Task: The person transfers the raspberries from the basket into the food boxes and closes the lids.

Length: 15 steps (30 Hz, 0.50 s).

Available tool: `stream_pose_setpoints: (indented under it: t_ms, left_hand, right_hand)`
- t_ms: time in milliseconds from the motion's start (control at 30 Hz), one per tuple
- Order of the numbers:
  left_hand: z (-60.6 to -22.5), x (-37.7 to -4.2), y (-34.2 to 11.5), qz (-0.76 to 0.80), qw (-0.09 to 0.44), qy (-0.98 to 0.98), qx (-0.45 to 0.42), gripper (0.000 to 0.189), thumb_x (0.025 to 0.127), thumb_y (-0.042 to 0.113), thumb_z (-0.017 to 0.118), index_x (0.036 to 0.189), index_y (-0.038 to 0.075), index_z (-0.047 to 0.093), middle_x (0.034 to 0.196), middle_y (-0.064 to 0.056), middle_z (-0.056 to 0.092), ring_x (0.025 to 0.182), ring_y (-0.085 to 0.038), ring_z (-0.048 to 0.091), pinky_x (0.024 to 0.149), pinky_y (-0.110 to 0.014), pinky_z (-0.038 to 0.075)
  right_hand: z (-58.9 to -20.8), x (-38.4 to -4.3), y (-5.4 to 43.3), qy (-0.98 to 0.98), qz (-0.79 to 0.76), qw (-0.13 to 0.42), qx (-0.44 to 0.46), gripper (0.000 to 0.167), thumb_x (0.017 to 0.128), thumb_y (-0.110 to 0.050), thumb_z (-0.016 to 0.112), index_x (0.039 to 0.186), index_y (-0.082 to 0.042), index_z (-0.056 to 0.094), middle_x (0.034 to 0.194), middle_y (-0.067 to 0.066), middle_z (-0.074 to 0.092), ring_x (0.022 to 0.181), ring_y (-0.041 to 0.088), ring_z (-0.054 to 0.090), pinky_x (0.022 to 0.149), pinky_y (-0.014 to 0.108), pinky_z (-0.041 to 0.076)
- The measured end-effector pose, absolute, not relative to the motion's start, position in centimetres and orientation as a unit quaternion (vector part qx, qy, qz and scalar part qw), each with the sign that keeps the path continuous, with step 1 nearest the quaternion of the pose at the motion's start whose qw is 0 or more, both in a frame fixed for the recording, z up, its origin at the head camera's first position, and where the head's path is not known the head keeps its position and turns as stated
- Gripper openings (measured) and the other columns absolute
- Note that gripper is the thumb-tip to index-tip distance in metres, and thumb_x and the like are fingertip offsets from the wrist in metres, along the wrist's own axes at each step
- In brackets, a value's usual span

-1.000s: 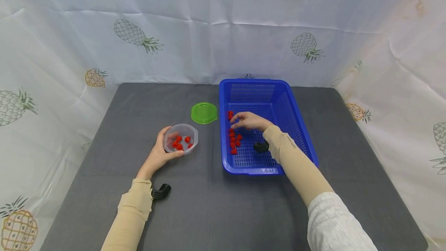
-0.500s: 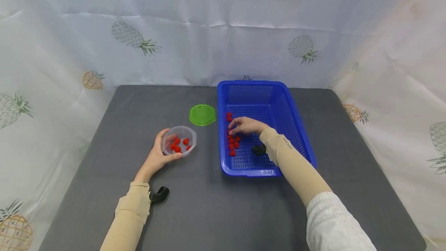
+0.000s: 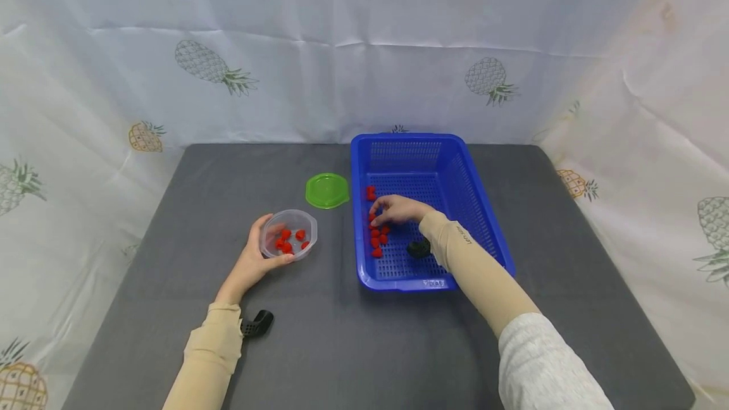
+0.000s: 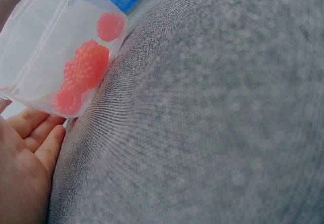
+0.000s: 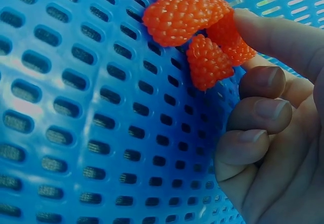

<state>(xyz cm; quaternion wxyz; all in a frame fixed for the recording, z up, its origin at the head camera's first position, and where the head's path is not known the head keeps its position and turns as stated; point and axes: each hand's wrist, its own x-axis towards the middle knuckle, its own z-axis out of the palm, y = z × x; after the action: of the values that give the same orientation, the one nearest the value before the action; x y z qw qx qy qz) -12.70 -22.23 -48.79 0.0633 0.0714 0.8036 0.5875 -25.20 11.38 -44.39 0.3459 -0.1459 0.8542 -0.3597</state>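
My left hand (image 3: 250, 266) holds a clear plastic tub (image 3: 310, 233) from its left side, thumb at the near wall and fingers round the far side. Several red raspberries (image 4: 87, 64) lie on the tub's bottom. Inside a blue plastic basket (image 3: 433, 285), my right hand (image 3: 400, 209) reaches down by the left wall. Its thumb and forefinger pinch a raspberry (image 5: 230, 37), while the other fingers are curled under. More raspberries (image 5: 174, 19) lie close by on the basket's slotted floor, in a loose row along that wall.
A green lid (image 3: 327, 191) lies flat on the grey table (image 3: 336, 347), behind the tub and left of the basket. Black camera mounts stick out from both wrists, the left one (image 3: 259, 324) low over the table. A pineapple-print curtain (image 3: 319, 81) surrounds the table.
The right hand has lowered onto the raspberries and its thumb and forefinger have closed on one. The left hand keeps hold of the tub. The whole view has shifted slightly.
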Motion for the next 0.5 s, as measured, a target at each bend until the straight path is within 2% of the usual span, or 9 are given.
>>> stream_pose_setpoints:
  t_ms: [300,500]
  left_hand:
    - [-48.74,-12.69,-22.17,0.596,0.062,0.797,0.074,0.095,0.077,0.008,0.075,0.145,0.019,0.010,0.146,-0.017,0.037,0.135,-0.030,0.032,0.109,-0.054,0.020]
    - [-48.78,-12.74,-22.14,0.591,0.060,0.801,0.074,0.094,0.077,0.010,0.075,0.145,0.018,0.010,0.145,-0.016,0.038,0.134,-0.030,0.033,0.109,-0.053,0.021]
  right_hand:
    - [-44.25,-25.01,11.49,0.859,-0.357,0.335,-0.150,0.025,0.083,-0.021,0.067,0.101,-0.007,0.057,0.067,-0.006,0.045,0.057,0.008,0.038,0.052,0.022,0.032]
    - [-44.37,-24.97,11.57,0.859,-0.366,0.322,-0.157,0.016,0.086,-0.018,0.063,0.094,-0.006,0.057,0.076,-0.005,0.055,0.065,0.008,0.045,0.059,0.021,0.037]
